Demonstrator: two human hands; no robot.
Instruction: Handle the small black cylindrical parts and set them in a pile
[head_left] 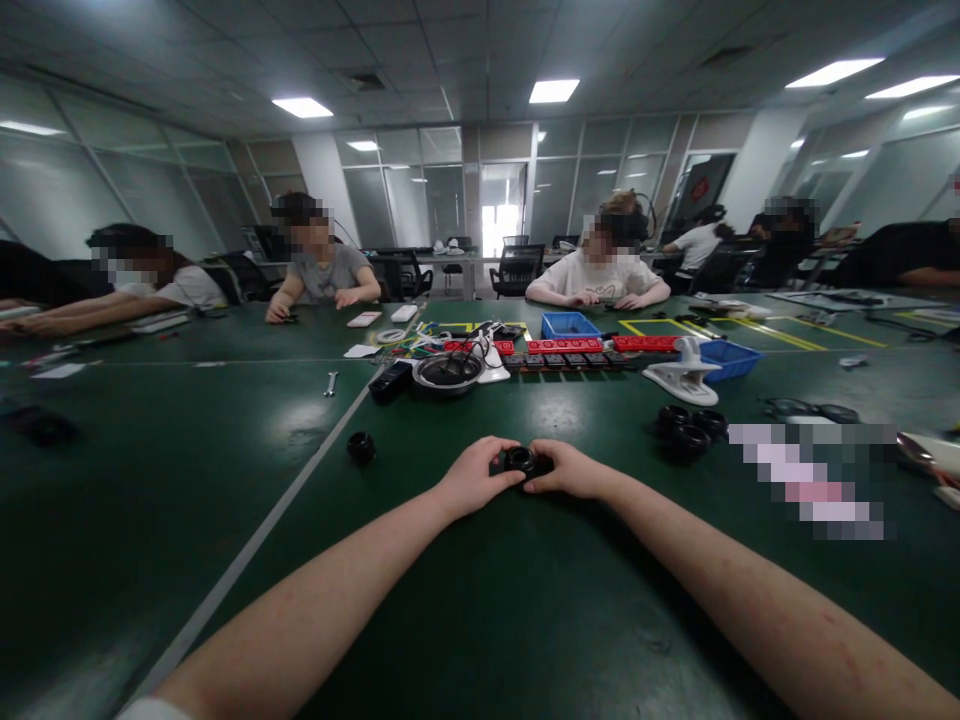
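Note:
A small black ring-shaped part [519, 459] with a round opening on top is held between both hands, low over the green table [480, 620]. My left hand [482, 474] grips its left side, thumb in front and fingers behind. From the right, my right hand [564, 468] closes on the same part in a like way. A similar black round part [361, 448] lies alone to the left of my hands. Several more black round parts [686, 432] sit in a cluster to the right. The exact kind of these parts is too small to tell.
Beyond my hands stand a round black dish [448, 373], red power strips [565, 345], a blue bin [570, 326], another blue bin [727, 360] and a white clamp [684, 375]. A wrench [331, 384] lies left. Across the table sit people [600, 270].

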